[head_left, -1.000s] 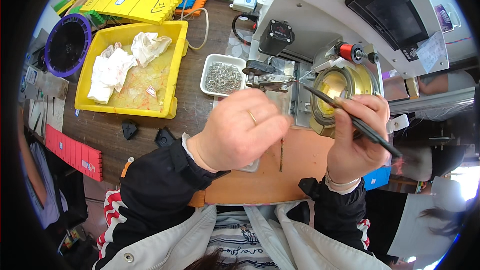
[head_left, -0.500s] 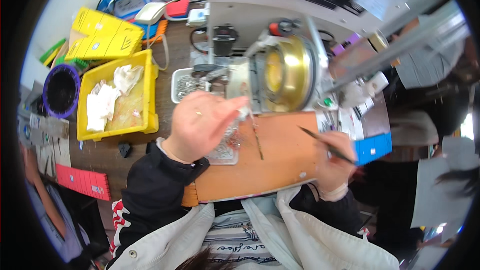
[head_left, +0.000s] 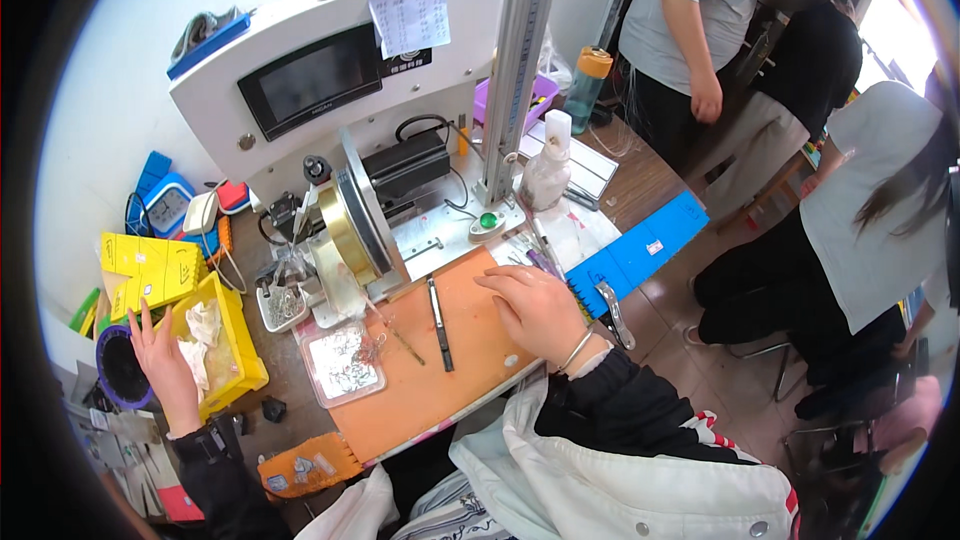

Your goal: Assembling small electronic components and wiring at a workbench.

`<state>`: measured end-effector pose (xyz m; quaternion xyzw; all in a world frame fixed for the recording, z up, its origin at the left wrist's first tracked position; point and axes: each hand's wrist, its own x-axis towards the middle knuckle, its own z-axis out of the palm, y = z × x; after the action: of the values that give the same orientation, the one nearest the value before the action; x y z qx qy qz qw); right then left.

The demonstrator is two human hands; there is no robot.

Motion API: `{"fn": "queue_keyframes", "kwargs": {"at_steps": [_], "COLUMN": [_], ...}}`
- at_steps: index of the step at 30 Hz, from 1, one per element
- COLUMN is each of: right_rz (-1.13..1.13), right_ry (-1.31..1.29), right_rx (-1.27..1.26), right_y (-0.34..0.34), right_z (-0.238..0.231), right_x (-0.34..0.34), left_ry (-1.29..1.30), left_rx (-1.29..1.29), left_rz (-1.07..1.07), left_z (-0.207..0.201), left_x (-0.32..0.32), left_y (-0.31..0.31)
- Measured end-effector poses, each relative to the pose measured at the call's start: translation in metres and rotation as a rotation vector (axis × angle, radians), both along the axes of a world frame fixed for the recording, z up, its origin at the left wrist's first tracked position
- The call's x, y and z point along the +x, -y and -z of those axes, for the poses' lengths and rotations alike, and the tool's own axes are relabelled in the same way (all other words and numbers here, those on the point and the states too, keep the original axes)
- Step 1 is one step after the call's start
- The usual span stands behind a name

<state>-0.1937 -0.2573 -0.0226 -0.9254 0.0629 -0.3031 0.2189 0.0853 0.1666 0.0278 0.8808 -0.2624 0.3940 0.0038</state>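
My left hand [head_left: 166,365] is open, fingers spread, in front of the purple-rimmed black bin [head_left: 117,380] and beside the yellow tray [head_left: 250,376]. White crumpled cloths [head_left: 203,325] lie inside that tray. Over the right part of the orange work mat [head_left: 410,395], my right hand [head_left: 540,312] is open with its fingers stretched out, holding nothing. Slim black tweezers [head_left: 441,325] lie on the mat to its left. Near them are a thin twisted strip [head_left: 402,340] and a clear shallow tray [head_left: 340,364] of small metal pieces. A white box [head_left: 283,308] of metal bits stands beyond.
A white machine [head_left: 300,120] with a brass wheel [head_left: 345,237] and an upright metal column [head_left: 515,90] stands behind the mat. A white bottle [head_left: 548,165] and a blue ruler-like board [head_left: 645,245] are at the right. Several people stand or sit farther right.
My right hand has let go of the tweezers, which now lie on the mat. My left hand has moved left from the metal pieces to the bin. The view has swung toward the right.
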Motion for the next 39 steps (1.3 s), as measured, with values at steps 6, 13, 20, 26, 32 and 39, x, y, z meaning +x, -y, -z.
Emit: {"fn": "queue_keyframes", "kwargs": {"at_steps": [6, 13, 20, 26, 32, 39], "right_rz": [0.024, 0.041, 0.113, 0.091, 0.285, 0.282], "right_ry": [-0.004, 0.014, -0.03, -0.083, -0.11, -0.276], "right_rx": [-0.002, -0.022, -0.065, -0.047, -0.165, -0.175], "right_y": [0.006, 0.01, 0.02, 0.015, 0.041, 0.025], "right_z": [0.001, -0.006, -0.009, -0.013, -0.018, -0.005], "right_x": [-0.005, -0.004, -0.016, -0.01, -0.022, -0.008], "left_ry": [-0.795, -0.229, -0.397, -0.517, -0.23, -0.319], "left_rx": [-0.497, -0.235, -0.428, -0.259, -0.463, -0.46], "left_rz": [-0.414, 0.186, 0.374, 0.12, 0.51, 0.382], "left_z": [-0.012, -0.012, -0.039, -0.061, -0.053, -0.042], "left_x": [-0.004, 0.004, -0.018, 0.007, -0.014, 0.005], "left_y": [-0.024, -0.02, 0.055, 0.059, 0.121, 0.092]}}
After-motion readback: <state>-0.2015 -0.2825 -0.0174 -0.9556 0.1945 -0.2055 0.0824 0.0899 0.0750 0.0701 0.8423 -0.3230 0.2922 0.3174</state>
